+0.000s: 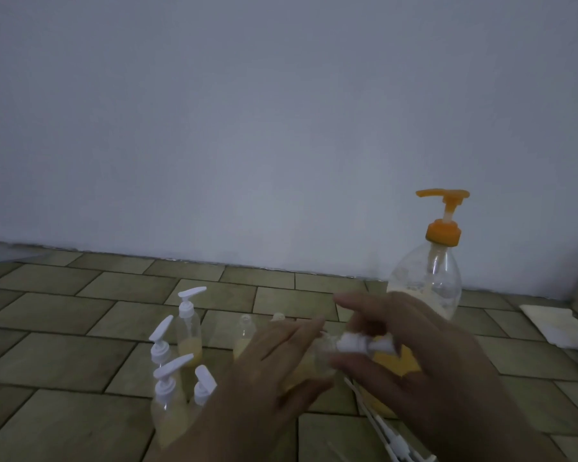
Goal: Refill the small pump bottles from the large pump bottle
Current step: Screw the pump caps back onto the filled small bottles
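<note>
Bottle (pixel 317 358) lay gripped in our left hand (pixel 264 371); our right hand (pixel 411 348) pinched its pump (pixel 357 345), at 6 o'clock from refill (pixel 427 281). Next, likely: seat pump squarely.

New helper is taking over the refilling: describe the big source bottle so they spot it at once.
Look along the blue-grey wall to its right end. The large pump bottle stands on the tiled floor behind the right hand. Only it has an orange pump; the small bottles wear white pumps.
</note>
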A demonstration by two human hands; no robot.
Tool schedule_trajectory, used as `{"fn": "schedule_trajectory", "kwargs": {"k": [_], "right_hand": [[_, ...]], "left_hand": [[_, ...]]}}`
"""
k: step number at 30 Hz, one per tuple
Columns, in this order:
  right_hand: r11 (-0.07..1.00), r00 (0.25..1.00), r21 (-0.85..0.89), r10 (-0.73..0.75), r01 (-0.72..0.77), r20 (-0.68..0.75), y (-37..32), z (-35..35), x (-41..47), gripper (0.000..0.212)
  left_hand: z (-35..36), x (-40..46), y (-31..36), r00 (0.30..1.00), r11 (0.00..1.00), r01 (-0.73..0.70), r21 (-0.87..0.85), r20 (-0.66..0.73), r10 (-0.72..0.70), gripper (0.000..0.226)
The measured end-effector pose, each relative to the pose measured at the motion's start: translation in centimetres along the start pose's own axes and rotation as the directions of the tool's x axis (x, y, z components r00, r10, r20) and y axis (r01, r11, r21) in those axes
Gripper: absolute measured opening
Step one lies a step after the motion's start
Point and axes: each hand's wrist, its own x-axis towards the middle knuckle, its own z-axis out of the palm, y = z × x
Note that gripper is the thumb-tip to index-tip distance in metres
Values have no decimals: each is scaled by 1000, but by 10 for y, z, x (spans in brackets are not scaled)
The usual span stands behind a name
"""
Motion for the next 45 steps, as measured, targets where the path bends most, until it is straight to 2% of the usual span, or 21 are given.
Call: {"fn": "schedule_trajectory", "kwargs": {"k": [1, 4, 5, 6, 7, 8, 9, 12, 16, 17, 19, 20, 23, 27, 30, 32, 34, 36, 38, 42, 45], "right_hand": [[999, 997, 19, -44, 46, -67, -14, -1, 10, 42], [921, 979, 379, 153, -93, -133, -41, 8, 34, 55], [836, 966, 535, 226, -125, -128, -44, 9, 34, 61], [703, 953, 693, 292, -160, -76, -42, 12, 27, 66], [544, 933, 811, 358, -216, 8, -42, 12, 25, 67], [443, 921, 862, 384, -246, 65, -38, 17, 25, 66], [419, 906, 860, 410, -292, 108, -41, 18, 28, 63], [484, 873, 793, 473, -371, 120, -37, 26, 28, 58], [329, 862, 853, 449, -404, 235, -40, 26, 34, 52], [342, 860, 845, 452, -411, 236, -40, 27, 36, 49], [464, 869, 778, 452, -422, 202, -39, 25, 38, 42], [485, 882, 769, 420, -416, 213, -36, 25, 37, 37], [399, 859, 786, 408, -473, 310, -37, 22, 38, 22], [476, 834, 704, 449, -528, 322, -33, 25, 38, 37], [344, 819, 760, 396, -552, 415, -34, 24, 39, 31], [387, 813, 741, 450, -550, 369, -34, 28, 38, 31], [433, 804, 699, 474, -569, 360, -34, 31, 37, 42], [328, 790, 744, 444, -582, 423, -31, 30, 36, 31], [234, 791, 796, 440, -558, 425, -31, 27, 36, 24], [324, 786, 761, 496, -562, 370, -31, 33, 33, 41], [268, 788, 769, 426, -580, 445, -29, 32, 31, 39]], "left_hand": [[1, 0, -3, 999, 998, 45, -44, 24, -44, 52], [4, -3, -1, 984, 968, 175, -180, 13, -175, 60], [5, -4, -1, 974, 951, 221, -215, -1, -227, 63], [5, -5, -2, 959, 927, 270, -262, -14, -283, 65], [3, -4, -1, 942, 899, 318, -303, -5, -335, 65], [1, -3, 0, 934, 883, 337, -327, -3, -357, 63], [0, -2, 0, 934, 884, 338, -324, -2, -358, 60], [-6, 3, 5, 936, 902, 344, -262, 17, -352, 57], [-7, 6, 10, 932, 899, 355, -254, 29, -360, 56], [-7, 5, 10, 929, 895, 361, -263, 16, -370, 56], [-4, 3, 9, 926, 891, 368, -267, 15, -378, 57], [-5, 2, 10, 924, 887, 373, -270, 26, -381, 57], [-9, 3, 10, 910, 863, 407, -300, 51, -412, 57], [-14, 3, 9, 903, 848, 427, -313, 89, -421, 61], [-16, 2, 10, 885, 820, 464, -335, 135, -445, 59], [-15, 0, 11, 880, 836, 475, -276, 137, -455, 55], [-13, 0, 13, 891, 865, 454, -211, 123, -438, 45], [-13, 1, 13, 885, 859, 466, -211, 124, -450, 35], [-14, -1, 9, 875, 845, 484, -227, 129, -466, 43], [-11, -7, 6, 868, 848, 494, -190, 167, -468, 48], [-8, -9, 5, 859, 841, 510, -183, 173, -483, 48]]}}
